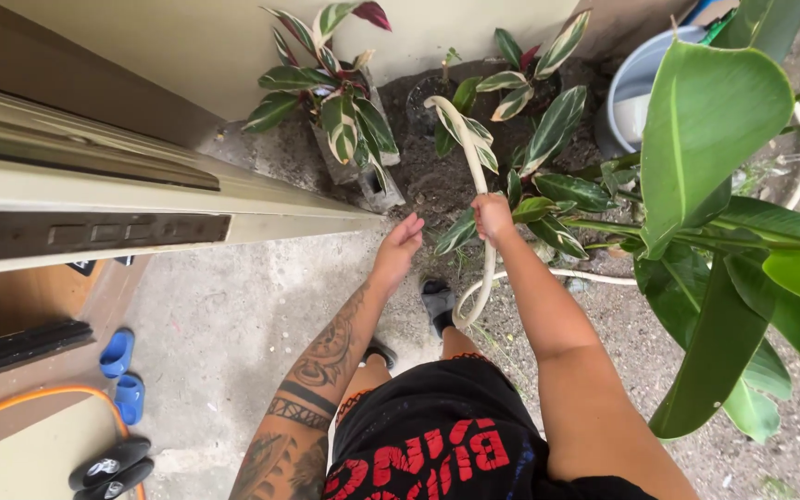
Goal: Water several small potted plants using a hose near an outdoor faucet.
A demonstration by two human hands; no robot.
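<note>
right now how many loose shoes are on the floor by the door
4: two blue slides side by side near the doorway, and two black slides below them by the orange hose. More may be hidden behind the door.

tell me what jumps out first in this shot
The right hand grips a pale hose aimed at striped plants in the soil bed at top centre. The tattooed left hand hangs open beside it. Huge green leaves fill the right side.
</note>
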